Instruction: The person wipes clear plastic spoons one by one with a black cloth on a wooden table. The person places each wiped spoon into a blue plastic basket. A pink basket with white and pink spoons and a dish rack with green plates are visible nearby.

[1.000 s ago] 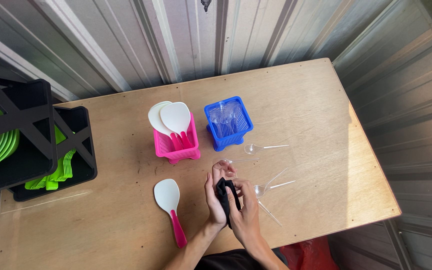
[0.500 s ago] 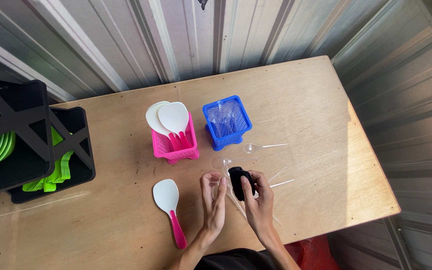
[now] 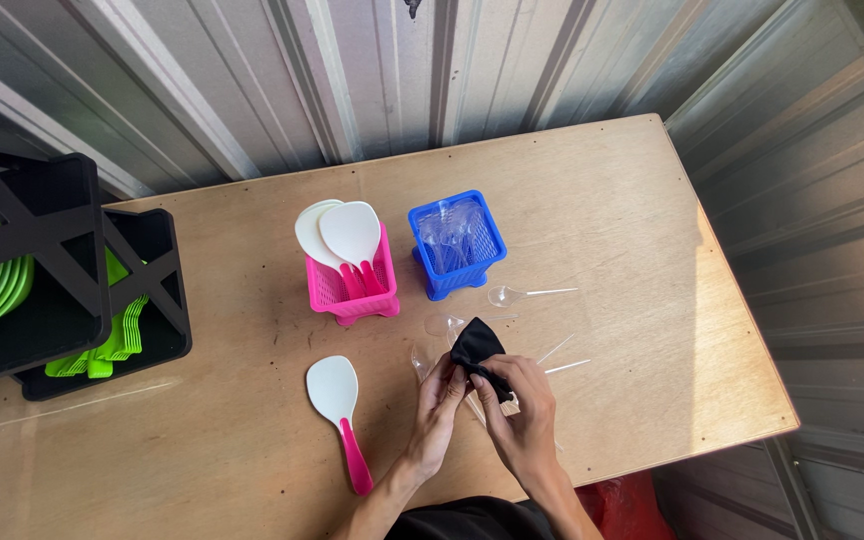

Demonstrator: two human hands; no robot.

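Observation:
My right hand (image 3: 524, 410) grips a black cloth (image 3: 476, 348) near the table's front edge. My left hand (image 3: 437, 405) meets it, pinching a clear plastic spoon (image 3: 422, 362) whose bowl sticks out to the left. Other clear spoons (image 3: 517, 294) lie loose on the wood just behind and right of the hands. A blue basket (image 3: 456, 243) holds several clear spoons. Beside it, a pink basket (image 3: 350, 284) holds white rice paddles. One white paddle with a pink handle (image 3: 340, 404) lies flat left of my left hand.
The wooden table (image 3: 612, 220) stands against a corrugated metal wall. Black crates (image 3: 62, 280) at the left edge hold green plates and green utensils. A red item (image 3: 617, 505) shows below the table's front edge.
My hands had parted, the right one carrying the cloth off to the right. They have come back together, with the cloth again against the spoon.

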